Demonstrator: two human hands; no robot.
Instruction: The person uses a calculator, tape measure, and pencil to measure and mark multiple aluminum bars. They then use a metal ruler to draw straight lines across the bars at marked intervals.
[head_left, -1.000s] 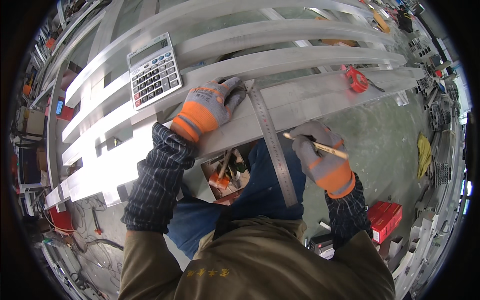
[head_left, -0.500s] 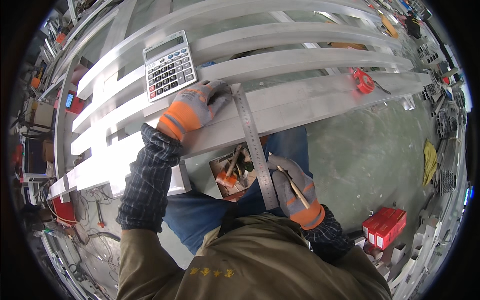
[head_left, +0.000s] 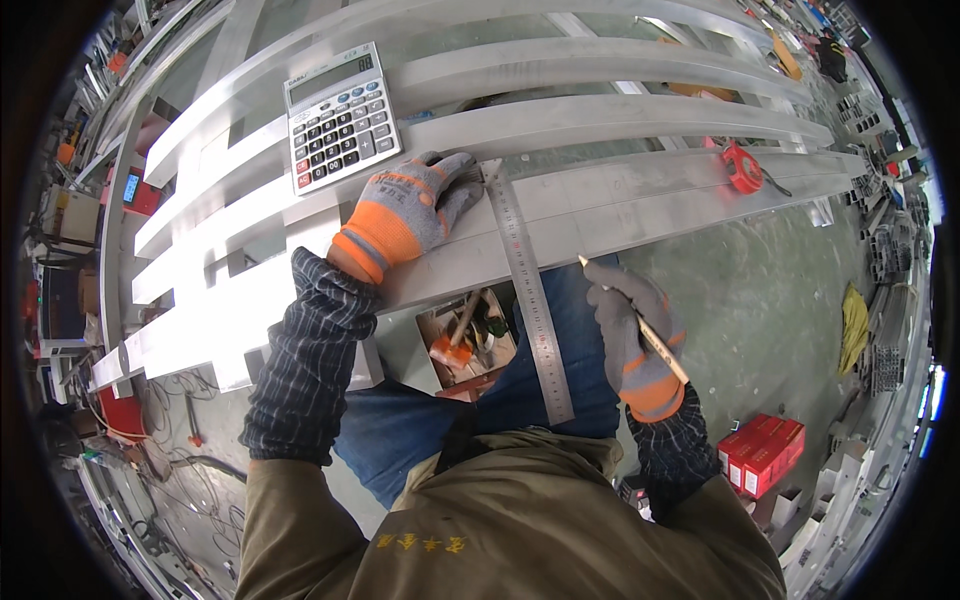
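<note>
A long steel ruler (head_left: 530, 290) lies crosswise over a silvery metal beam (head_left: 590, 215), its near end sticking out past the edge over my lap. My left hand (head_left: 415, 205), in a grey and orange work glove, rests on the beam with curled fingers closed at the ruler's far end. Off to the ruler's right, my right hand (head_left: 635, 330) wears a matching glove and grips a pencil (head_left: 660, 350). The pencil's tip points up and away near the beam's front edge, apart from the ruler. A calculator (head_left: 343, 120) sits on the slats just beyond my left hand.
A red tape measure (head_left: 742, 168) lies on the beam farther right. Below the beam, a box of tools (head_left: 432, 335) stands on the floor between my legs. Red boxes (head_left: 765, 452) are at the lower right, and cables (head_left: 190, 480) trail at the lower left.
My right hand has moved right, away from the ruler's near end, and the pencil tip now shows clear. My left hand and the ruler have shifted slightly right.
</note>
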